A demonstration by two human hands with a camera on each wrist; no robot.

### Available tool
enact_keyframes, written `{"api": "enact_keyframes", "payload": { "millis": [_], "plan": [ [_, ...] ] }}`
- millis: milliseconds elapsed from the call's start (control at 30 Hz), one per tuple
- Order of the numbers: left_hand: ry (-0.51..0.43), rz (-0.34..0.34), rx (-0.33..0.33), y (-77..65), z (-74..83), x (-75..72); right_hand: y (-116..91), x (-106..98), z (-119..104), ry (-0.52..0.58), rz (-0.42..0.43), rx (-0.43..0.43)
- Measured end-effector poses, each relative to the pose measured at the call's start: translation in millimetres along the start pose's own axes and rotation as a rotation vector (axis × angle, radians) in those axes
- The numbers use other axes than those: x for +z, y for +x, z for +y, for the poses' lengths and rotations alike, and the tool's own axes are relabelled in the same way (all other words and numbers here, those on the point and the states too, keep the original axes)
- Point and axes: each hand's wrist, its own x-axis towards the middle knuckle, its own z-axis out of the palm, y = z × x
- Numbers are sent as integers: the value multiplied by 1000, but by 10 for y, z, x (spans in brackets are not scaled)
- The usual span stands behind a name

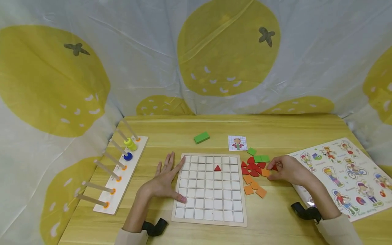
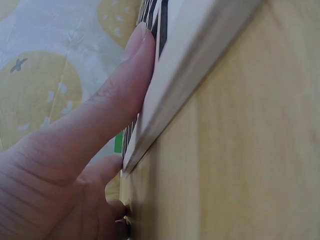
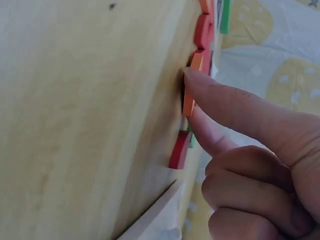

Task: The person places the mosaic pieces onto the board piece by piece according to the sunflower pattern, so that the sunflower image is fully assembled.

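Note:
My left hand [image 1: 162, 182] rests with fingers spread over the left edge of a white grid board [image 1: 211, 222]; in the left wrist view its thumb [image 2: 112, 92] lies on the board's frame. A red triangle [image 1: 217, 168] sits in one of the board's upper cells. Right of the board, my right hand [image 1: 289, 170] pinches an orange square tile [image 1: 265, 173] between thumb and index finger. The right wrist view shows this orange tile [image 3: 189, 102] slightly tilted close to the table, its other fingers curled. A red piece [image 3: 180, 150] lies beside the hand.
Red pieces [image 1: 251, 166], orange pieces [image 1: 261, 192] and green squares [image 1: 261, 159] lie right of the board. Behind are a pattern card [image 1: 232, 139] and a green block [image 1: 201, 137]. A peg stand [image 1: 105, 204] stands left; a picture board [image 1: 318, 177] lies right.

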Motion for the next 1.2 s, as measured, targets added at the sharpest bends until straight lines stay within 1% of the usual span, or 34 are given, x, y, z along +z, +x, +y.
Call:
{"api": "enact_keyframes", "payload": {
  "millis": [100,200,300,433,467,567,733,967,1067,1200],
  "plan": [
    [-6,0,3,-10,-8,6,-6,-9,-65,7,12,-30],
    [-13,-1,0,-30,-15,11,59,63,-242,26,31,-72],
    [-8,3,-5,-46,-11,17,213,232,-524,26,33,-111],
    [12,6,-16,-42,25,27,456,499,-909,31,-3,-139],
    [20,6,-22,-36,38,30,512,560,-982,31,-11,-149],
    [37,10,-39,-11,77,38,654,702,-1133,26,-22,-140],
    [49,9,-36,28,85,46,785,806,-1193,8,-17,-120],
    [28,1,-23,12,47,30,839,841,-1168,108,-60,-164],
    [24,-1,-21,9,42,28,851,863,-1177,89,-43,-171],
    [17,3,-22,9,33,25,861,882,-1236,55,-11,-153]
  ]
}}
